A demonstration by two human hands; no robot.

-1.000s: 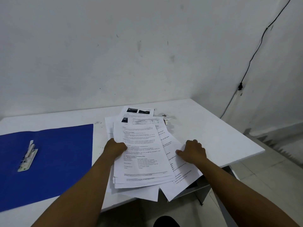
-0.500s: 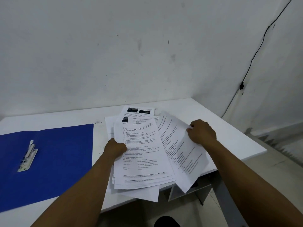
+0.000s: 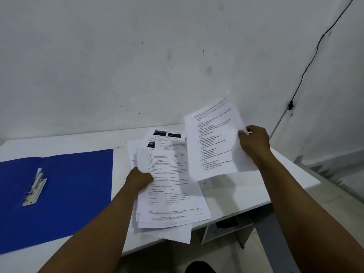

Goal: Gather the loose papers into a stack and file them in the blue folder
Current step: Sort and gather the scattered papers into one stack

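Head view shows the right hand (image 3: 254,140) raised above the table, pinching one printed sheet (image 3: 214,138) by its right edge between thumb and curled fingers; the sheet is held clear of the surface, tilted, text side toward the camera, its lower left corner overlapping the pile below in the picture. Left hand (image 3: 138,179) grips the left edge of the paper pile (image 3: 169,194), with its thumb on the top page. Pile lies on the white table (image 3: 246,196) at centre, loosely fanned, with its near edge overhanging the near edge of the table; pages at the far end carry small dark photographs. Blue folder (image 3: 74,186) lies open and flat on the left part of the table, just beside the pile and not touching it as far as can be seen; its metal fastener (image 3: 35,187) sits left of centre on the blue surface. Far side of the table meets a marked white wall (image 3: 137,66). Black cable (image 3: 307,66) runs down the wall on the right. Tiled floor (image 3: 344,180) is visible to the right of the table.
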